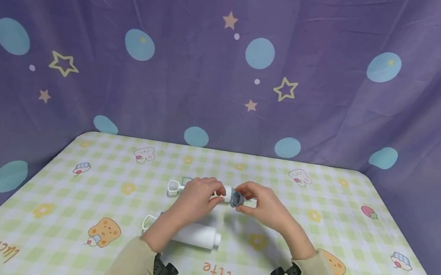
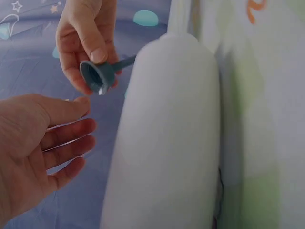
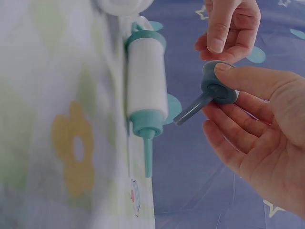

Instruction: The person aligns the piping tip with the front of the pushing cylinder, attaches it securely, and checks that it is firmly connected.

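My right hand (image 1: 263, 204) pinches a grey-blue nozzle cap (image 3: 219, 86) between thumb and fingers. The cap's wide round mouth faces the left hand and its narrow spout points away, as the right wrist view shows. My left hand (image 2: 40, 148) hovers just beside the cap, fingers loosely bent and holding nothing. A large white barrel (image 1: 197, 235) lies near the left forearm, its narrower bare neck to the right and a white loop handle (image 1: 148, 223) on the left. Beyond the hands lies a smaller white barrel with teal ends (image 3: 147, 78) and a teal spout, partly hidden in the head view.
A green-and-white checked cloth (image 1: 82, 203) with printed cartoons covers the table. At the far edge a purple curtain (image 1: 176, 94) with stars and dots hangs. The smaller barrel's white loop handle (image 1: 174, 188) pokes out left of the left hand. Both wrists wear black cameras (image 1: 164, 271).
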Motion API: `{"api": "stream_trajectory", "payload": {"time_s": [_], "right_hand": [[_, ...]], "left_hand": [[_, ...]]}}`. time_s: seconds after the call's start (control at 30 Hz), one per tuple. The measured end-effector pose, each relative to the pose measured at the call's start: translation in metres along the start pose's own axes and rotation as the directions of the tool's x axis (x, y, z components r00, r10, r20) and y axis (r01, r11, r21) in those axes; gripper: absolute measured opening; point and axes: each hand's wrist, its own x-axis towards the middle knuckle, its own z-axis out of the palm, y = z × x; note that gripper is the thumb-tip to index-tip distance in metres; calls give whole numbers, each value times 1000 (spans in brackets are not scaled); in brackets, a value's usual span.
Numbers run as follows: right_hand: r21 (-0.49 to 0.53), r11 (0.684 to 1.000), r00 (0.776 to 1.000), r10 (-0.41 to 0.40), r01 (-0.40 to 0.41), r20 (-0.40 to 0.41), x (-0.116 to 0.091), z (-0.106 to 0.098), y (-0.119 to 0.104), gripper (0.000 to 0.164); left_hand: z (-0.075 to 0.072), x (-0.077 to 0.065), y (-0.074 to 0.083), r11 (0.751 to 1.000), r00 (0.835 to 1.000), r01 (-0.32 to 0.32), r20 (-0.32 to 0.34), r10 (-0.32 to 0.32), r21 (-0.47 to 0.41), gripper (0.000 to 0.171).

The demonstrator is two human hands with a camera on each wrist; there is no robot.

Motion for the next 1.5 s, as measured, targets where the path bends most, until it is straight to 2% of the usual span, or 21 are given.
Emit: {"api": "stream_trajectory", "payload": {"time_s": [0.2,0.33,0.5,0.77,0.9,1.07,1.23,1.3,1.5], "right_hand": [[-28,999,998,-39,41,59,-4,2,2,35],[-41,998,996,-45,48,78,-6,3,4,34],[-68,997,993,-34,42,111,-8,4,4,34],[-82,996,989,-32,44,143,-12,8,8,36],[-94,995,988,-23,38,155,-15,11,10,37],[-113,993,982,-3,25,191,-18,13,11,36],[-98,995,977,9,13,214,-22,14,12,35],[-95,995,975,11,10,220,-23,13,12,35],[-83,997,971,14,6,241,-26,13,12,34]], "left_hand": [[2,-5,-6,999,992,-33,122,36,-28,14],[1,-7,-8,997,974,-46,218,59,-63,17],[2,-14,-10,995,951,-48,302,71,-82,21],[5,-25,-17,992,927,-47,366,88,-120,29],[3,-28,-17,991,907,-19,414,71,-129,38],[1,-33,-19,991,887,-28,453,86,-134,44],[0,-39,-23,986,854,30,517,59,-162,44],[0,-41,-24,983,846,49,531,54,-177,43],[-1,-44,-27,980,847,41,527,69,-194,39]]}}
